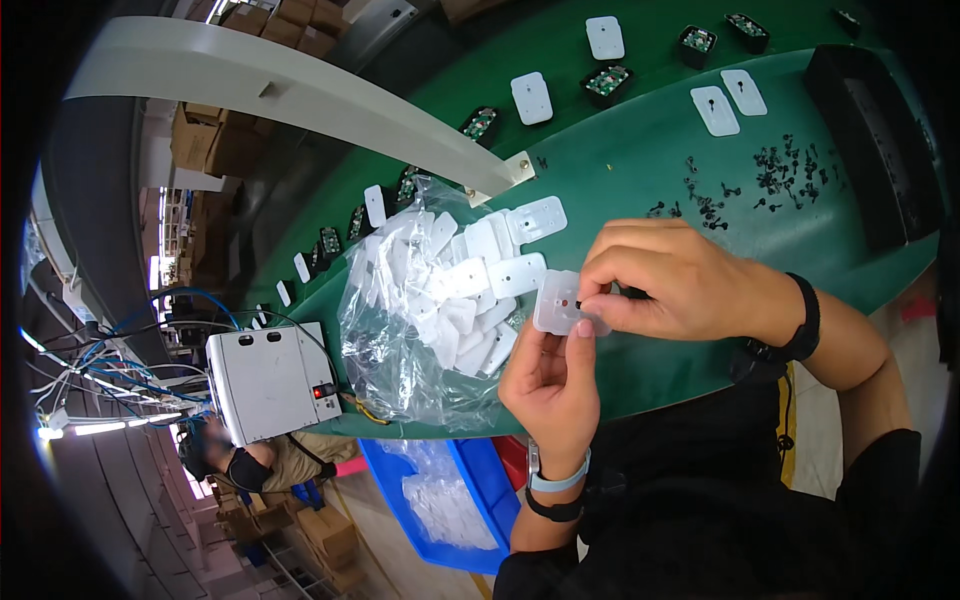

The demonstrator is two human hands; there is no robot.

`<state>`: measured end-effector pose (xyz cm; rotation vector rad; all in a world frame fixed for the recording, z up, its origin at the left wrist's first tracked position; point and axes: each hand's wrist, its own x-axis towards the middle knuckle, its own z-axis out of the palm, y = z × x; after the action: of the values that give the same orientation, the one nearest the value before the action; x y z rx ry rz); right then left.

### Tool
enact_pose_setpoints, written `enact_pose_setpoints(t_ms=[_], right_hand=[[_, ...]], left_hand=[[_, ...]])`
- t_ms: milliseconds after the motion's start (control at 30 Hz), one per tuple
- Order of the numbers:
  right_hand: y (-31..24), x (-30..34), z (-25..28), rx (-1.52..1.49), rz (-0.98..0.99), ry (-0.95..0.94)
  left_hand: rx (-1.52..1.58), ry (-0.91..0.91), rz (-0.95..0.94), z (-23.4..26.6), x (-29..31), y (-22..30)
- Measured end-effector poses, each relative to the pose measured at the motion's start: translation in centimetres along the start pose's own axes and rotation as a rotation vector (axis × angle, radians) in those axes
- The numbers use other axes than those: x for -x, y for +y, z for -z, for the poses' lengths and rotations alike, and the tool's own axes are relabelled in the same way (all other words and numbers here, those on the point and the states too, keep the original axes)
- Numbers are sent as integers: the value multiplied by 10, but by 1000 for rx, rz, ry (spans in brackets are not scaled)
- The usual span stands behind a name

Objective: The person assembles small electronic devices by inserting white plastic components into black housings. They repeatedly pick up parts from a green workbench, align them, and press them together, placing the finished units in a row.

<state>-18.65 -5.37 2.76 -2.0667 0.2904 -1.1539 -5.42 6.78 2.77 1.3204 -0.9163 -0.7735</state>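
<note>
A translucent white plastic cover [553, 305] with small holes is pinched upright between the thumb and fingers of my left hand [553, 385]. My right hand [672, 285] is closed at the cover's right side, its fingertips on a small black part [579, 304] against the face. The fingers hide most of that part, so I cannot tell whether it sits in a hole. To the left, a clear plastic bag [375, 345] holds a pile of similar white covers [465, 285]. Small black parts with round heads [785, 172] lie scattered beyond my right hand.
Two covers with black parts [714, 111] lie near a black tray [880, 150]. Black housings with circuit boards [607, 82] line the far green surface. A beam [300, 80] meets the table. A white machine [270, 385], a blue bin [430, 530] and another person [255, 465] are at left.
</note>
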Motion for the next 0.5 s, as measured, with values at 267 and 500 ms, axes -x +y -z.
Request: enact_pose_setpoints(t_ms=[267,500], right_hand=[[-4,0,-2,165,86,27],[-6,2,0,100,3,43]], left_hand=[[-154,26,-94,-5,4,-4],[-241,1,-193,-10,2,-5]])
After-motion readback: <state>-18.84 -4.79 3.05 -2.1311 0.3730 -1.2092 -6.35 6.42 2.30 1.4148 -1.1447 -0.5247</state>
